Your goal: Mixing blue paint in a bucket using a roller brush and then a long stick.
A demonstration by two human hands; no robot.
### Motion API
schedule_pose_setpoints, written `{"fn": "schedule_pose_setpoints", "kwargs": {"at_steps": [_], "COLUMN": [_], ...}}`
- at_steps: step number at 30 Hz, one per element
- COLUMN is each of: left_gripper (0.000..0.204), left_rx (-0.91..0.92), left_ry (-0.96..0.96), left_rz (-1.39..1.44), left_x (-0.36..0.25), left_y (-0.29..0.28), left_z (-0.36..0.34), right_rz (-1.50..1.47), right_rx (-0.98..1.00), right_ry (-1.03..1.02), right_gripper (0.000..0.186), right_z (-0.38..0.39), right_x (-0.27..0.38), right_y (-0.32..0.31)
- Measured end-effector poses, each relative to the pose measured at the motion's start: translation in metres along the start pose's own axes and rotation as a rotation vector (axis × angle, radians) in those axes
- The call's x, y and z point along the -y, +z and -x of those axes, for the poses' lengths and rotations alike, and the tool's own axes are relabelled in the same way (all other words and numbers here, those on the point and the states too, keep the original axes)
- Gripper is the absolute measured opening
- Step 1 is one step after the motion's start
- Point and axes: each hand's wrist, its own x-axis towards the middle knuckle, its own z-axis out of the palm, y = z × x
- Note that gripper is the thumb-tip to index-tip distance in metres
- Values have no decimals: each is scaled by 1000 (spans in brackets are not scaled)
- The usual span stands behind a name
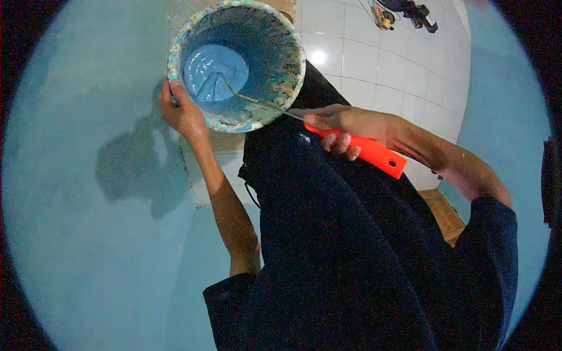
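A paint-spattered bucket [278, 64] is in front of me at the upper middle, its mouth facing me. Blue paint [231, 64] lies in its bottom. My left hand [186, 114] grips the bucket's left rim, fingers closed round the edge. My right hand [351, 126] is wrapped round the orange handle [377, 157] of what looks like a paint roller. From the handle, its thin bent metal rod crosses the bucket's near right rim and runs down into the paint. Whatever is at the rod's far end is coated in paint and cannot be made out clearly.
White floor tiles [398, 76] spread to the right. Black straps [413, 11] and a small yellow device [384, 20] with cords lie on them at the far right. A light blue wall [70, 193] with my shadow fills the left. My dark-clothed leg [316, 88] is beside the bucket.
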Motion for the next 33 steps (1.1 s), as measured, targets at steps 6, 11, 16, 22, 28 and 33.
{"fn": "schedule_pose_setpoints", "kwargs": {"at_steps": [6, 11, 16, 22, 28, 33], "left_gripper": [42, 43, 43, 44, 43, 39], "left_rx": [3, 33, 78, 59, 83, 122], "left_ry": [-64, -36, -10, -49, 18, 126], "left_rz": [29, 69, 75, 116, 67, 139], "left_x": [-7, -7, -30, -30, -14, -17], "left_y": [2, -5, -8, -1, 0, 4], "left_z": [-2, -2, -3, -1, -6, -9], "right_rz": [1009, 2195, 2269, 1479, 1490, 1638], "right_rx": [-291, -407, -476, -366, -388, -429], "right_ry": [-112, -281, -258, -399, -358, -352], "right_gripper": [27, 33, 25, 47, 48, 49], "right_z": [21, 58, 87, 61, 15, 25], "right_x": [14, 33, 54, 19, -14, -10], "right_y": [-17, -52, -63, -63, -55, -44]}}
